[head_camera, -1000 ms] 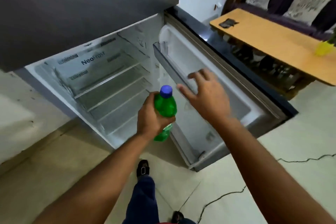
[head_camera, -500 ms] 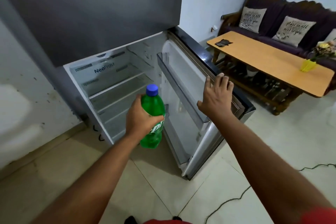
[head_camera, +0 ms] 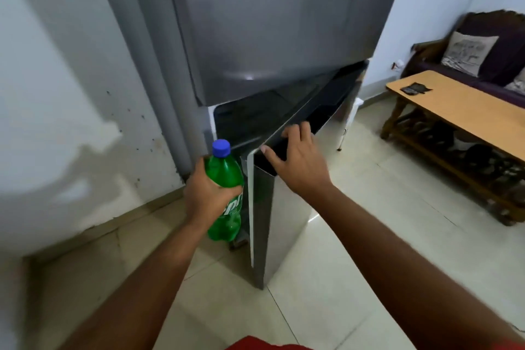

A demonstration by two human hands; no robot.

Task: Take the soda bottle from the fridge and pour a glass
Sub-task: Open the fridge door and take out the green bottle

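pale tiled floor, stained wall at left, grey fridge ahead. off to the right, wooden table with a small dark item near its end, and behind it a dark sofa with a cushion.

lower door ajar, only a narrow dark gap left at the fridge body. right hand laid on the door's top edge, fingers spread over it, thumb pointing left. left hand wrapped round the green bottle, held upright just left of the door edge, blue cap on, clear of the fridge. red cloth at the bottom edge.
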